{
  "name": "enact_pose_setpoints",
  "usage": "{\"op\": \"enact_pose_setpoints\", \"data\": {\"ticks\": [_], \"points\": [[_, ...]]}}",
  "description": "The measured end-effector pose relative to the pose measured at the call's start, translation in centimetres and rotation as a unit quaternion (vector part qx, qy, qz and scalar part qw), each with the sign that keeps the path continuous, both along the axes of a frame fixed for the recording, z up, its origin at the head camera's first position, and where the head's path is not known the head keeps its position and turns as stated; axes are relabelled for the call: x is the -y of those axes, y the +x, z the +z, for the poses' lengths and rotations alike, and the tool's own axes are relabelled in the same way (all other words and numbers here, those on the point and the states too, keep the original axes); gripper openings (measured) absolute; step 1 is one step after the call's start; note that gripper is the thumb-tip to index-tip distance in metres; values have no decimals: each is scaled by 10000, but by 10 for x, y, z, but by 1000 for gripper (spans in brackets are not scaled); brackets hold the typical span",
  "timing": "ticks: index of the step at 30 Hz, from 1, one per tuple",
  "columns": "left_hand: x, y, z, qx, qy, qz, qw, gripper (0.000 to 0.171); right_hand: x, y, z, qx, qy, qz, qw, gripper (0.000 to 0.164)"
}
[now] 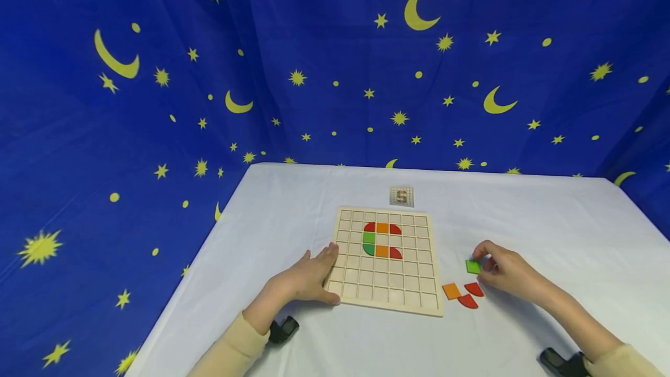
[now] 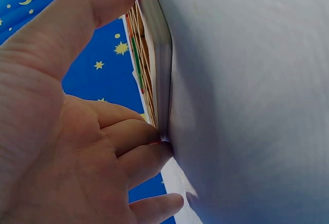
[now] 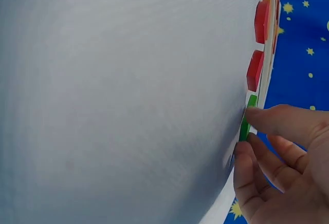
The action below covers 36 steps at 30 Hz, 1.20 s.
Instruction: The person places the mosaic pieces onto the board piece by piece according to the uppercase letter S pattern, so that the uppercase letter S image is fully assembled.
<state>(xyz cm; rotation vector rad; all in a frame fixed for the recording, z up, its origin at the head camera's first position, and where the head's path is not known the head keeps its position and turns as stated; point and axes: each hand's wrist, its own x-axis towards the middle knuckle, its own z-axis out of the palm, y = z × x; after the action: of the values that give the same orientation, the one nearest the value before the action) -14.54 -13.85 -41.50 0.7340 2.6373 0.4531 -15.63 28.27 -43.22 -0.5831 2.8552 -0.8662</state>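
My left hand (image 1: 310, 277) rests at the left edge of a wooden grid board (image 1: 377, 292), its fingers and thumb extended along the rim. In the grid lie red quarter-circle tiles (image 1: 395, 229), orange square tiles (image 1: 382, 228), a light green square tile (image 1: 369, 238) and a darker green quarter-circle tile (image 1: 369, 249). Right of the board, my right hand (image 1: 505, 269) pinches another light green square tile (image 1: 473, 267) between thumb and fingers. In the right wrist view this green tile (image 3: 249, 116) stays close to the tabletop, the thumb over its face.
Close to the right hand lie a loose orange square tile (image 1: 452, 291) and two red quarter-circle tiles (image 1: 474, 289). Beyond the board's far edge is a small pattern card (image 1: 402, 196). A white cloth (image 1: 293, 191) covers the table, with blue star-and-moon curtains (image 1: 335, 45) behind it.
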Motion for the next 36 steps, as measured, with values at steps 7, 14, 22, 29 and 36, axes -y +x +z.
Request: {"op": "enact_pose_setpoints", "data": {"ticks": [7, 14, 22, 29, 36], "points": [[0, 0, 0, 26, -19, 23, 10000, 105, 0, -2, -4, -264, 43, 62, 9996, 31], [0, 0, 1, 35, 4, 40, 10000, 105, 2, -2, 0, -257, -40, 61, 9996, 31], [0, 0, -1, 15, -25, 25, 10000, 105, 7, -1, 25, -825, -179, 6, 9964, 33], [0, 0, -2, 16, -29, 29, 10000, 105, 19, -6, 40, -735, -329, -30, 9968, 35], [0, 0, -2, 33, -14, 46, 10000, 105, 36, -11, 42, -614, -414, 92, 9972, 33]]}}
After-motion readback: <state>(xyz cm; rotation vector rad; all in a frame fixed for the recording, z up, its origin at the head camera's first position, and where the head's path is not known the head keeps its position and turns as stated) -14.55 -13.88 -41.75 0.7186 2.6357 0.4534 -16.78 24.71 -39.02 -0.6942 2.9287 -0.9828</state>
